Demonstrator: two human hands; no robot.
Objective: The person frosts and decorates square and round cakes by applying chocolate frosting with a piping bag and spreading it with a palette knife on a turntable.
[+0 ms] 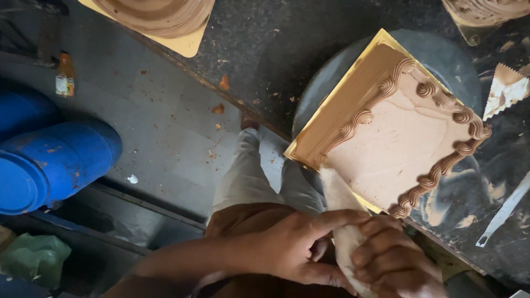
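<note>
My left hand (292, 248) and right hand (395, 259) both wrap tight around the piping bag (342, 221), its tip at the cake's (403, 138) six o'clock edge. The cake sits on a gold board (337, 105) overhanging the turntable (441, 55). Counter edge runs close at nine o'clock; a scraper (510, 88) lies at three.
</note>
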